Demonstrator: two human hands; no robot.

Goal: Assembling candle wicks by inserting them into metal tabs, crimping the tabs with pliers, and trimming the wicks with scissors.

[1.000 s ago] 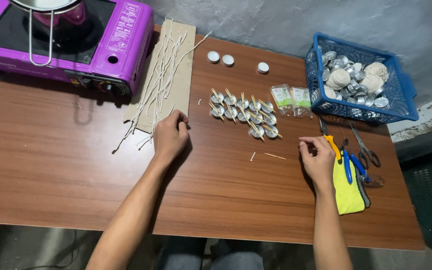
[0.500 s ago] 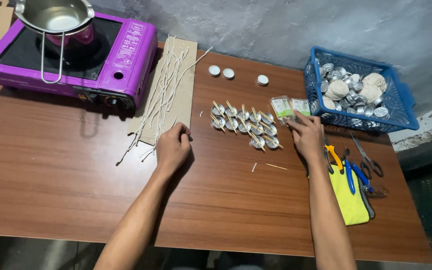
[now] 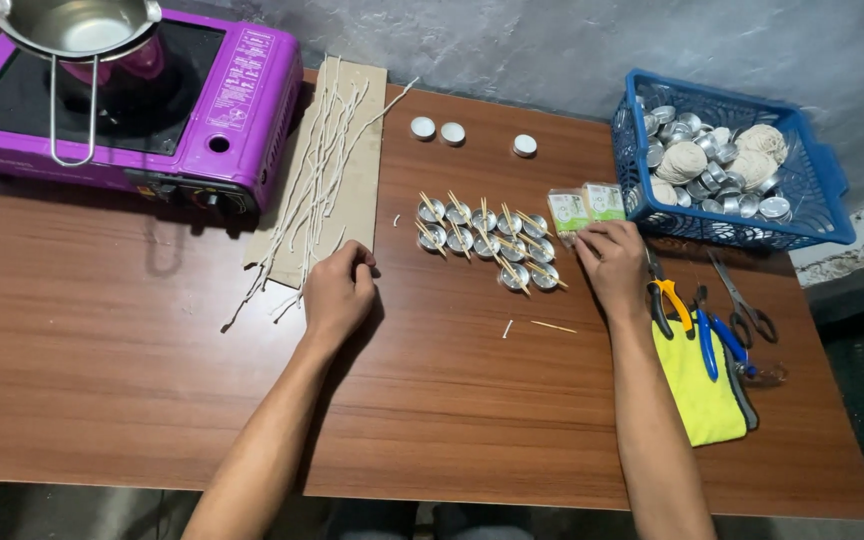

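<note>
My left hand [image 3: 338, 293] rests on the wooden table [image 3: 132, 380], fingers curled at the near ends of several white wicks [image 3: 314, 190] lying on a cardboard strip [image 3: 364, 200]. Whether it pinches one I cannot tell. My right hand [image 3: 611, 264] reaches to two small clear packets [image 3: 586, 206] and touches the nearer one with its fingertips. Between the hands stand several small metal cups [image 3: 485, 245] with thin sticks laid across them. A loose stick [image 3: 552, 326] and a white wick scrap [image 3: 507, 328] lie nearer me.
A purple portable stove [image 3: 202, 110] with a steel pot [image 3: 77, 25] stands at the far left. A blue basket [image 3: 812, 190] of metal cups and string balls sits far right. Three white tealights [image 3: 452, 133], pliers [image 3: 667, 295], scissors [image 3: 742, 300] and a yellow cloth [image 3: 697, 385] lie nearby.
My right hand has moved from near the yellow cloth up and left to the clear packets. My left hand has stayed by the wick ends.
</note>
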